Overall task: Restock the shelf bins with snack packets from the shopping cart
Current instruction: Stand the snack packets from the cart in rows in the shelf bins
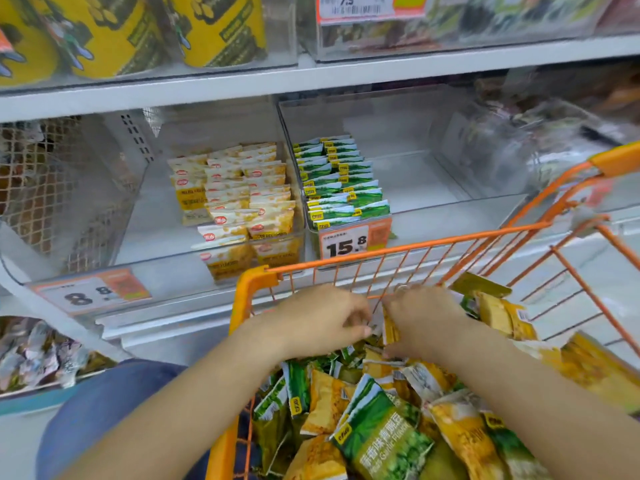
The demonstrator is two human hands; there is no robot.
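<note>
— Which step are you on?
— Gathering: my left hand [320,320] and right hand [420,318] both pinch small yellow foil snack packets [389,329] inside the orange wire shopping cart [256,282].
— Next?
— Probably lifting them into the clear plastic shelf bin [221,268] of yellow packets.

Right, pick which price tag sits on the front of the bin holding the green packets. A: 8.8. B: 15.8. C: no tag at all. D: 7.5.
B: the orange tag reading 15.8 is fixed to the front of the clear bin just below the rows of green packets.
</note>
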